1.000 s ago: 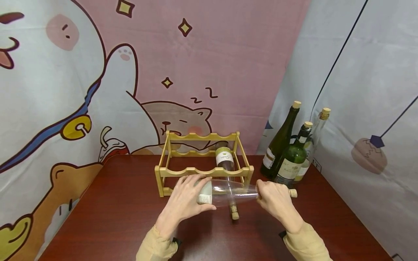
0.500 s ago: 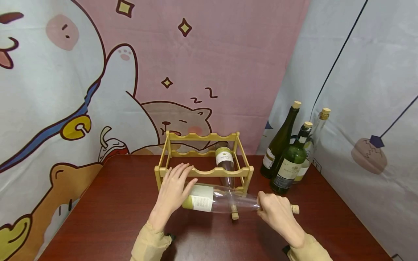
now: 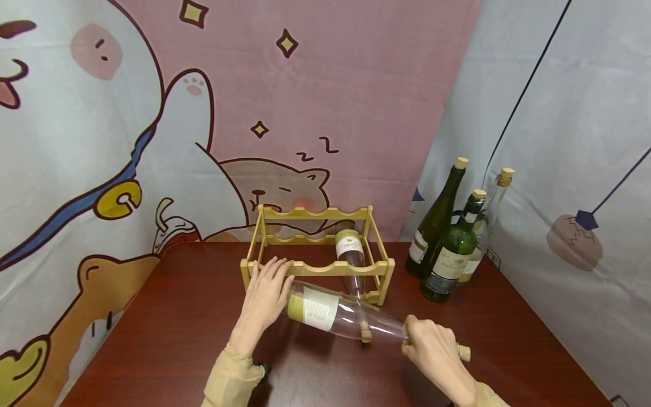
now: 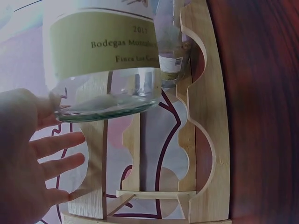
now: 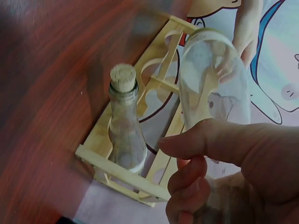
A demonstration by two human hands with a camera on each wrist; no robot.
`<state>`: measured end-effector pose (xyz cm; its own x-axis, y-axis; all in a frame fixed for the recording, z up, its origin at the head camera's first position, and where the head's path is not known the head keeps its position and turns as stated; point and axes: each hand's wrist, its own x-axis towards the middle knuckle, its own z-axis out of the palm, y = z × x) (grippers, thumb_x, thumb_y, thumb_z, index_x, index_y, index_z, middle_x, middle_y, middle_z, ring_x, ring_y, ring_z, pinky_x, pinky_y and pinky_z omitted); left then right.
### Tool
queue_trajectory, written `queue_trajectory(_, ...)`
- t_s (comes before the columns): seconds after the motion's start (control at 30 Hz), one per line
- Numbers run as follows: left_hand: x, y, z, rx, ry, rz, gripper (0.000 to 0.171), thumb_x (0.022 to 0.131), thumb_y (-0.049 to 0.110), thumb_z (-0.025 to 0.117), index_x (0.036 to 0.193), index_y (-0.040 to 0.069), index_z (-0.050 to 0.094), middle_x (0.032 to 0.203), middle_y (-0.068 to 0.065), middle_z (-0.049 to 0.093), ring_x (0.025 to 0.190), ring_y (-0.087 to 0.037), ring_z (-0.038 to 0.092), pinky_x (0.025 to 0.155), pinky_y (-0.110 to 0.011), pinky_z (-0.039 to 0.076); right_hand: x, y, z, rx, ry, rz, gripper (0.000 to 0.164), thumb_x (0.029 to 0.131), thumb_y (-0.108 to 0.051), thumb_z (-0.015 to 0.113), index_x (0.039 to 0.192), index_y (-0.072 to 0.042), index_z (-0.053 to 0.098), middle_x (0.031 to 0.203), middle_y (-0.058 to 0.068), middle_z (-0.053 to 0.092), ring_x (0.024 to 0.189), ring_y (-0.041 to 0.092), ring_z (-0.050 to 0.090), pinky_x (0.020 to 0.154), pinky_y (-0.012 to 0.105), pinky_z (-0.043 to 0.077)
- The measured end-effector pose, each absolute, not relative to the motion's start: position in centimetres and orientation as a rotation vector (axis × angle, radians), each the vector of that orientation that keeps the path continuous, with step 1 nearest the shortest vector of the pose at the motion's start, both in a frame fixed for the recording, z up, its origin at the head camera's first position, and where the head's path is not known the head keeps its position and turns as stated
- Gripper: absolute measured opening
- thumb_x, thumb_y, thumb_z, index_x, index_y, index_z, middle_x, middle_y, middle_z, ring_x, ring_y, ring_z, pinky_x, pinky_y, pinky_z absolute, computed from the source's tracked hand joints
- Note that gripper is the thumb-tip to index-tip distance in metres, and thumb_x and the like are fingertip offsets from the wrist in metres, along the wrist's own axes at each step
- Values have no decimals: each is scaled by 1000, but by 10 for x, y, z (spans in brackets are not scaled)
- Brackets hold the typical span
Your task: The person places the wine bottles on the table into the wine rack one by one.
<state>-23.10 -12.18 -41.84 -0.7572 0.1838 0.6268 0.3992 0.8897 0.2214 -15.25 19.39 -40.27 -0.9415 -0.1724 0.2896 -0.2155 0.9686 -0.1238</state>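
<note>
My right hand (image 3: 432,350) grips a clear glass wine bottle (image 3: 373,323) by its neck, cork end to the right. The bottle is tilted in front of the wooden wine rack (image 3: 317,270), its labelled base up to the left. Beside that base is my left hand (image 3: 264,294), fingers straight and spread, fingertips at the rack's front top rail. In the left wrist view the bottle's base (image 4: 107,105) hangs over the rack rails, close to the thumb. Another clear corked bottle (image 3: 350,249) lies in the rack's right side, neck toward me.
Several corked bottles stand upright at the right back of the table: a dark green one (image 3: 437,220), a lighter green one (image 3: 451,257) and a clear one (image 3: 490,209). A cartoon-print cloth (image 3: 356,102) hangs behind the dark red tabletop (image 3: 168,339).
The left hand has let go of the bottle's lower body and moved left to the rack rail. The right hand has shifted down toward me, tilting the bottle's neck lower.
</note>
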Motion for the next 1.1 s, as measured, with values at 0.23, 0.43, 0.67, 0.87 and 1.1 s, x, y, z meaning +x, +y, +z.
queue_trajectory(0.23,-231,-122,-420,-427,-2453,-422,28,96,18,54,121,8,62,118,-12,67,120,-33,57,109,-65,28,-147,193,-404,233,-2927,276,26,61,-12,74,66,-16,49,54,-5,52,49,13,50,43,34,35)
queue_trajectory(0.43,-230,-122,-419,-425,-2467,-427,29,96,19,54,122,8,62,119,-12,66,117,-31,59,110,-64,27,-142,189,-406,168,-3010,369,25,64,-16,76,70,-14,51,58,-4,54,54,11,49,47,35,38)
queue_trajectory(0.67,-230,-122,-419,-422,-2470,-429,29,96,19,53,122,8,62,120,-11,65,115,-29,61,111,-63,26,-138,188,-411,133,-3056,486,26,68,-18,79,74,-13,53,61,-5,53,59,11,49,52,36,41)
queue_trajectory(0.87,-229,-123,-417,-419,-2478,-431,29,96,18,53,122,8,62,120,-11,65,115,-29,61,111,-63,26,-134,188,-416,125,-3077,603,26,70,-17,78,75,-15,53,63,-6,51,61,10,47,54,32,39)
queue_trajectory(1.1,-229,-123,-417,-425,-2475,-439,29,96,18,53,122,7,62,121,-12,65,115,-29,61,111,-63,26,-130,191,-425,258,-3059,765,25,73,-15,78,77,-13,53,67,-6,52,61,4,43,55,21,37)
